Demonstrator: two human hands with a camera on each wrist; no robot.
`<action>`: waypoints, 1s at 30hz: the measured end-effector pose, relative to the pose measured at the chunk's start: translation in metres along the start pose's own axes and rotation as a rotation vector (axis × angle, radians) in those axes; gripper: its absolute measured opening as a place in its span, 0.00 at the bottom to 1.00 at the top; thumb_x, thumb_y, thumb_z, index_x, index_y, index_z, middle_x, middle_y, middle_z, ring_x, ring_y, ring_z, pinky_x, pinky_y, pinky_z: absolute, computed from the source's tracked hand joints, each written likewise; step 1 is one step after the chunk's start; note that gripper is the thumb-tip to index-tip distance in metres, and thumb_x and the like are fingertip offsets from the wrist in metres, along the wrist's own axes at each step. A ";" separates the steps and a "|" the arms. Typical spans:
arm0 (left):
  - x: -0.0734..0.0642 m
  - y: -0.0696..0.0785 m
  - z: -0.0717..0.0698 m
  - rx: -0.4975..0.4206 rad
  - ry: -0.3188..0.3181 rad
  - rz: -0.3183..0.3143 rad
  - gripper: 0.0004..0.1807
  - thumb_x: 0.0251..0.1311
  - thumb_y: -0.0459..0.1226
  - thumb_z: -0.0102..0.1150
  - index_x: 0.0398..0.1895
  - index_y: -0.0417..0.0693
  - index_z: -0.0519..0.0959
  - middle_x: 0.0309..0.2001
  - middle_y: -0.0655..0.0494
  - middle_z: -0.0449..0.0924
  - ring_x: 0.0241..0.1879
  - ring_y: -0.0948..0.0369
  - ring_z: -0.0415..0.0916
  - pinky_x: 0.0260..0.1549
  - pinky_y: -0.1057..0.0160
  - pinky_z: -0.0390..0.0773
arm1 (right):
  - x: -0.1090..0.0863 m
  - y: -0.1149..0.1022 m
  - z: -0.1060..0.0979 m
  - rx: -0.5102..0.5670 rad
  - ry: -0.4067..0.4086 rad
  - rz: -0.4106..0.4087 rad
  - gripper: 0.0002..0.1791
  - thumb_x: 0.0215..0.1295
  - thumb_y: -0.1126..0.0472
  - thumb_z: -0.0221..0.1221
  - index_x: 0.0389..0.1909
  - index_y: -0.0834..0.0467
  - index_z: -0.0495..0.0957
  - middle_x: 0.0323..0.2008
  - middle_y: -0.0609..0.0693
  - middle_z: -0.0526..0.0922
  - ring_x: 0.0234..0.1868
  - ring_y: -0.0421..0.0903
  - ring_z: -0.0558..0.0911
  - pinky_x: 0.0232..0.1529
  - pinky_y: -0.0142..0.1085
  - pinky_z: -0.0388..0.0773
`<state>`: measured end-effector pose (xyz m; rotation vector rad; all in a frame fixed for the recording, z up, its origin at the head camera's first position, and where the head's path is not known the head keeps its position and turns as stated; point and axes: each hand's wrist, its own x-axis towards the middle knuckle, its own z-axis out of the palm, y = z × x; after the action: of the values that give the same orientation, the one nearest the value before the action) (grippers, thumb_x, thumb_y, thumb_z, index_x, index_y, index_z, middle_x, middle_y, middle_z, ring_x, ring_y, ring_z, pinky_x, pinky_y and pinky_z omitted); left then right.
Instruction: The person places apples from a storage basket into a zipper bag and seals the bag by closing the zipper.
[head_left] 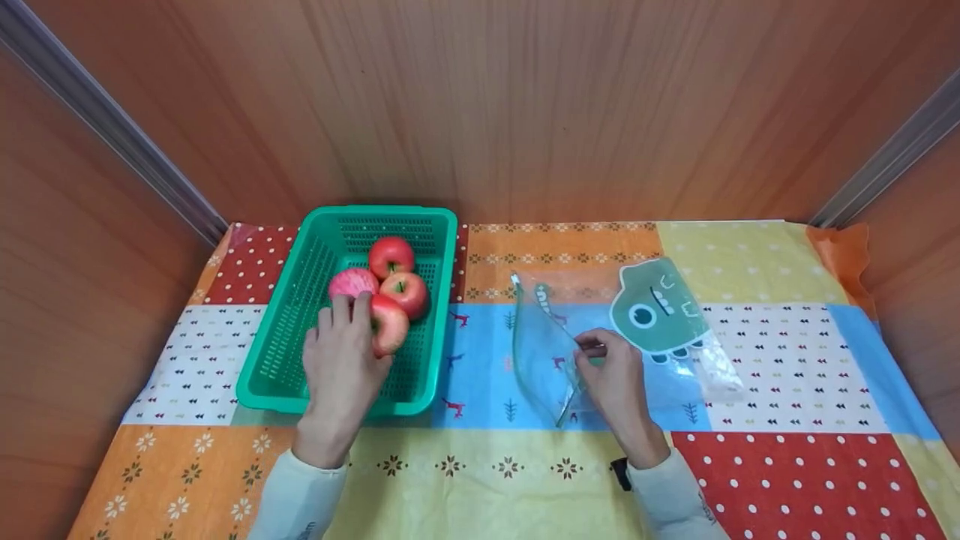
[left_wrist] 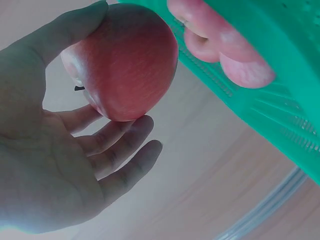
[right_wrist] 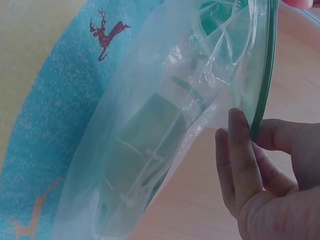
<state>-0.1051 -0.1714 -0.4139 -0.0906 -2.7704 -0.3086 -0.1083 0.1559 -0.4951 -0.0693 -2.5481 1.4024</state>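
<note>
My left hand [head_left: 343, 360] grips a red apple [head_left: 389, 325] between thumb and fingers, over the near part of a green plastic basket [head_left: 251, 375]. In the left wrist view the held apple [left_wrist: 125, 62] shows its stem toward the palm. Three more apples [head_left: 391, 256] lie in the basket behind it. My right hand [head_left: 616, 379] pinches the green-edged mouth of a clear zip bag [head_left: 540, 360] printed with a green cartoon monster. Seen from the right wrist, thumb and fingers [right_wrist: 242, 155] clasp the bag's green rim [right_wrist: 266, 75], and its mouth gapes.
A patchwork-print cloth [head_left: 480, 480] covers the table. Wood-grain panels [head_left: 525, 112] rise at the back and both sides. The basket stands at the left near the back panel; the bag lies to its right.
</note>
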 end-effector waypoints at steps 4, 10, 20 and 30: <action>-0.001 0.012 0.003 -0.001 0.042 0.017 0.44 0.42 0.34 0.86 0.66 0.34 0.75 0.55 0.34 0.77 0.48 0.40 0.76 0.40 0.41 0.83 | 0.001 0.001 0.002 0.003 -0.008 -0.012 0.06 0.64 0.76 0.67 0.41 0.68 0.87 0.40 0.62 0.89 0.39 0.58 0.90 0.50 0.56 0.86; -0.002 0.030 0.007 -0.007 0.059 0.046 0.44 0.43 0.37 0.87 0.66 0.36 0.76 0.53 0.37 0.78 0.48 0.42 0.76 0.41 0.45 0.84 | -0.001 0.002 0.004 -0.010 -0.020 0.004 0.06 0.65 0.75 0.67 0.42 0.68 0.87 0.40 0.61 0.89 0.40 0.57 0.90 0.49 0.54 0.86; -0.012 0.056 0.017 -0.003 0.058 0.112 0.45 0.39 0.39 0.89 0.65 0.39 0.78 0.55 0.40 0.79 0.46 0.46 0.77 0.41 0.50 0.82 | -0.003 0.004 0.005 -0.021 -0.007 -0.010 0.07 0.62 0.77 0.67 0.40 0.68 0.87 0.39 0.62 0.89 0.38 0.58 0.90 0.48 0.54 0.87; -0.019 0.082 0.032 0.027 0.024 0.156 0.42 0.42 0.42 0.88 0.63 0.42 0.79 0.54 0.44 0.79 0.49 0.49 0.78 0.44 0.54 0.82 | -0.003 0.006 0.002 -0.035 -0.016 -0.008 0.07 0.63 0.77 0.67 0.41 0.68 0.87 0.40 0.62 0.89 0.39 0.58 0.90 0.49 0.55 0.87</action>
<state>-0.0895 -0.0853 -0.4331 -0.2921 -2.7225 -0.2297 -0.1064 0.1574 -0.5014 -0.0543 -2.5835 1.3619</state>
